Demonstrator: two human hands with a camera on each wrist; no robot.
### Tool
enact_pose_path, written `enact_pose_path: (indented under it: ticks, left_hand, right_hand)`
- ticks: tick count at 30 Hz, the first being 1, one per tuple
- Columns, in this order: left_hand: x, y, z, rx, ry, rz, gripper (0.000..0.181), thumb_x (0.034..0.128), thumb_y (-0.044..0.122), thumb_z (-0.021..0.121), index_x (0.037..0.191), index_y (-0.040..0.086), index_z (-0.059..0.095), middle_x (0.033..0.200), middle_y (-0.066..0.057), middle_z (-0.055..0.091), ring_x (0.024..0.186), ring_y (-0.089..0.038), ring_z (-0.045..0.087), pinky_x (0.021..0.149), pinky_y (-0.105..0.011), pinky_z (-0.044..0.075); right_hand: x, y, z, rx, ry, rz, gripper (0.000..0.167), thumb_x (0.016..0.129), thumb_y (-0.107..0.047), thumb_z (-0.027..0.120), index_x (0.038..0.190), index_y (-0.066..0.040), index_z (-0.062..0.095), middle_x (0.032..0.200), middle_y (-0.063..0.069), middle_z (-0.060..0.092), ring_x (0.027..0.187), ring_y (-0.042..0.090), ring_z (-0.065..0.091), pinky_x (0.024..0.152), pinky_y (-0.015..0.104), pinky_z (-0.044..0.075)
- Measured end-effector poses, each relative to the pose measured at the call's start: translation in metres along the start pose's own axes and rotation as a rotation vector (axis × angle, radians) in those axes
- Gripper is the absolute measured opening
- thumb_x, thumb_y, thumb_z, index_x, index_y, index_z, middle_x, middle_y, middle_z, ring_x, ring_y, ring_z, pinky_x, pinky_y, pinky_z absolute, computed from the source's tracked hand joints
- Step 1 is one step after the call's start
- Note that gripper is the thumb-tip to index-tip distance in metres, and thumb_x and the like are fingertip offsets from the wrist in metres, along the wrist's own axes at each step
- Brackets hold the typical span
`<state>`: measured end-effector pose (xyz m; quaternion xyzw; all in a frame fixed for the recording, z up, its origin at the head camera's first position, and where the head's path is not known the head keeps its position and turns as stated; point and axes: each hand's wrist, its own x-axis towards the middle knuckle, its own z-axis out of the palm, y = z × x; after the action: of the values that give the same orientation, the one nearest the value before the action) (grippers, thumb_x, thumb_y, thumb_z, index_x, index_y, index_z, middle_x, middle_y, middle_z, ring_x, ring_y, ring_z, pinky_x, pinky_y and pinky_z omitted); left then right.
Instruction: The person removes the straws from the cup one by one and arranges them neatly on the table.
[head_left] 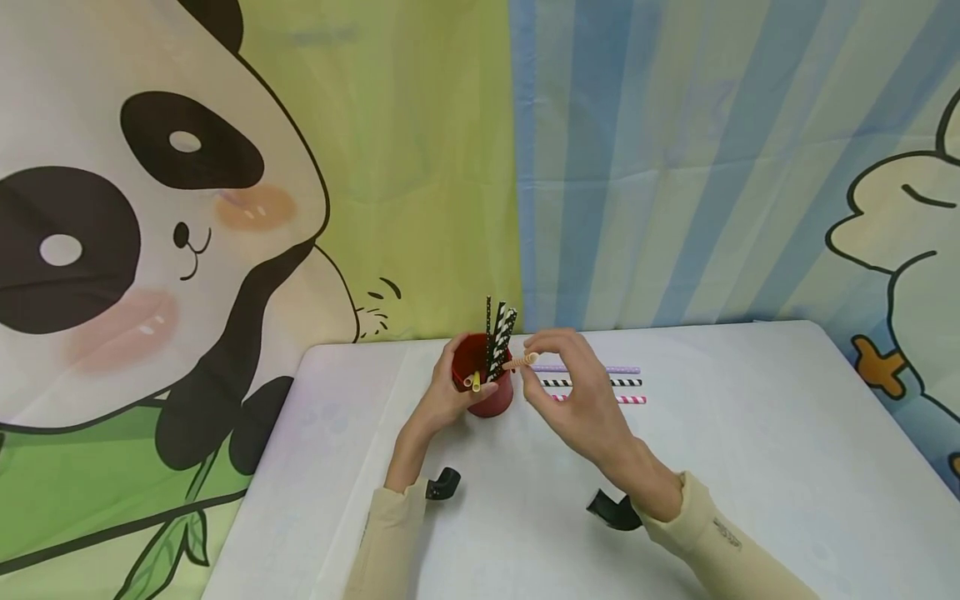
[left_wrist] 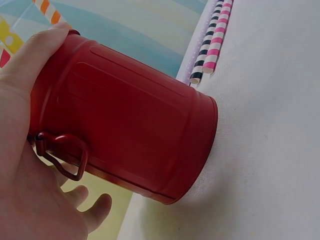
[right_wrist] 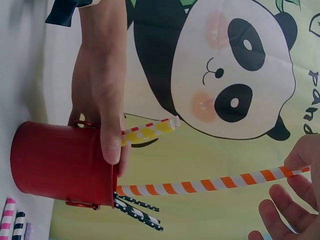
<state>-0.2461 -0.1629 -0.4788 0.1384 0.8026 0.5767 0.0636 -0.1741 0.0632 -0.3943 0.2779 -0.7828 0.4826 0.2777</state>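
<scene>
A small red metal bucket (head_left: 492, 406) with side handles stands on the table, tilted slightly. My left hand (head_left: 444, 398) grips it near the rim, thumb along the top edge. Between the thumb and fingertips of my right hand (head_left: 588, 408) is an orange-and-white striped paper straw (right_wrist: 200, 186), pinched near its upper end. Its lower end meets the bucket's rim; how far inside it reaches is hidden. Several black straws with white patterns (head_left: 501, 337) lean in the bucket. Yellow dotted and red-patterned straws (right_wrist: 150, 132) stick out beside my left thumb.
To the bucket's right, a purple straw (head_left: 626, 369), a black-and-white striped straw (head_left: 626, 382) and a pink-and-white striped straw (head_left: 632, 400) lie parallel on the white table (head_left: 750, 467). A printed curtain (head_left: 435, 167) hangs behind the table.
</scene>
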Motion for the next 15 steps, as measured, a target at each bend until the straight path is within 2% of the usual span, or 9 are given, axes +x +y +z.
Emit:
enact_pose_path:
  ticks: [9,15]
  left_hand:
    - [0.001,-0.001,0.000,-0.002,0.004,-0.002,0.096,0.0828,0.021,0.081,0.157,0.013,0.022,0.153,-0.013,0.039,0.142,-0.032,0.038,0.112,-0.051,0.043]
    - [0.001,-0.002,0.000,-0.008,0.003,-0.015,0.094,0.0829,0.022,0.081,0.157,0.017,0.023,0.153,-0.011,0.039,0.142,-0.030,0.037,0.111,-0.050,0.044]
  right_hand:
    - [-0.005,0.003,-0.008,0.023,0.011,0.057,0.023,0.089,-0.002,0.069,0.110,-0.010,0.065,0.110,-0.001,0.065,0.110,0.015,0.059,0.103,0.024,0.045]
    - [-0.011,0.007,-0.008,-0.009,-0.035,0.082,0.022,0.090,-0.005,0.069,0.110,-0.013,0.064,0.108,-0.004,0.064,0.107,0.012,0.059,0.101,0.023,0.047]
